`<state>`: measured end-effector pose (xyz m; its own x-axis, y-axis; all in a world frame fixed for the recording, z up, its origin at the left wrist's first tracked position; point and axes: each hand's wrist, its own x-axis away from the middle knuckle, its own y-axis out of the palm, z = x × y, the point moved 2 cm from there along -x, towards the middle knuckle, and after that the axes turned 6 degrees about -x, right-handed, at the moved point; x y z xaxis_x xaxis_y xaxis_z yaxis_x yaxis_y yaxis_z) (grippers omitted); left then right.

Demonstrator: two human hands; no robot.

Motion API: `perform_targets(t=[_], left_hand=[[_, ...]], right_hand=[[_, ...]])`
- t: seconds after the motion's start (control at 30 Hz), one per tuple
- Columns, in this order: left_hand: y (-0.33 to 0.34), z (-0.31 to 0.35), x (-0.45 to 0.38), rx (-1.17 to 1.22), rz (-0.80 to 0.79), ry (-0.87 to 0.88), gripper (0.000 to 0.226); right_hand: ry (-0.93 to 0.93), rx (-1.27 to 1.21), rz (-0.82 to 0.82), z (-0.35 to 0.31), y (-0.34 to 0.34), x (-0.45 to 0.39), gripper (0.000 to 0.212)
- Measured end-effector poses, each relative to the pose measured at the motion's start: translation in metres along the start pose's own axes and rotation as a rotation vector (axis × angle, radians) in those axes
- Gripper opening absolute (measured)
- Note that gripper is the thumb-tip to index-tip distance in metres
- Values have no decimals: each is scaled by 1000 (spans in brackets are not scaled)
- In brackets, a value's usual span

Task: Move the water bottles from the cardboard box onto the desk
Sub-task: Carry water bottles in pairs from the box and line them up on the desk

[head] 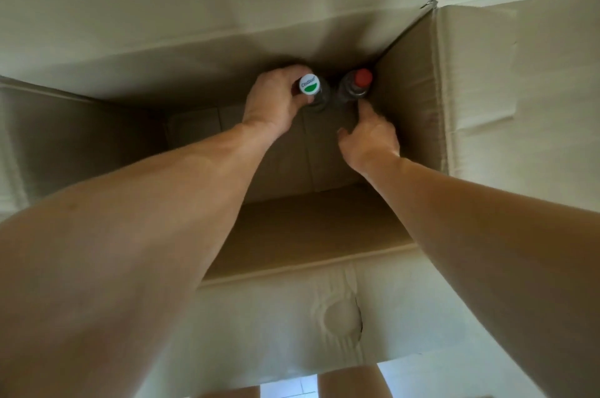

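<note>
Both hands deep in the cardboard box (418, 99), bottles upright in its far right corner.

Right hand (370, 134), loosely uncurled, touches the red-capped bottle (357, 86) from the near side without gripping it; left hand (272, 99) wraps the white-capped bottle (311, 87). Long axes vertical.

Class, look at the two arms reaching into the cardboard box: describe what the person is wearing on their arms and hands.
Nothing shows on either arm: both forearms are bare right up to the picture's edge, with no sleeves in view. The left hand and right hand have no gloves, and no watch, ring or wristband is visible.
</note>
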<state>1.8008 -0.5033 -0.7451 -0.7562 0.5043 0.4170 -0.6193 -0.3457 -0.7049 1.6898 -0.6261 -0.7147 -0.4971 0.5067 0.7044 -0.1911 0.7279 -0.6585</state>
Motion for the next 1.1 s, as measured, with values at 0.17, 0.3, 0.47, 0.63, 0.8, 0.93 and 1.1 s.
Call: perform_targets(t=[0.17,0.3,0.47,0.63,0.8,0.93,1.1], left_hand=[[-28,-36,36,-90,12,32,39],[-42,-68,56,-126,-9,-1,41],[-40,-94,67,-77,21,-46,41],[-23,-94,61,-29,-36,-137,56],[-7,-102,50,-4,-126,-237,85],[1,-116,36,-4,-159,-258,93],[15,-129,22,51,-160,-250,89]], right_hand=[[-112,24,151,-12,-1,-27,73],[-116,133,146,-14,7,-49,79],[-216,193,230,-13,13,-61,35],[-320,243,153,-15,32,-45,41],[-436,176,29,-27,57,-31,39],[-507,90,-6,-34,76,-35,39],[-429,13,-121,-26,92,-56,61]])
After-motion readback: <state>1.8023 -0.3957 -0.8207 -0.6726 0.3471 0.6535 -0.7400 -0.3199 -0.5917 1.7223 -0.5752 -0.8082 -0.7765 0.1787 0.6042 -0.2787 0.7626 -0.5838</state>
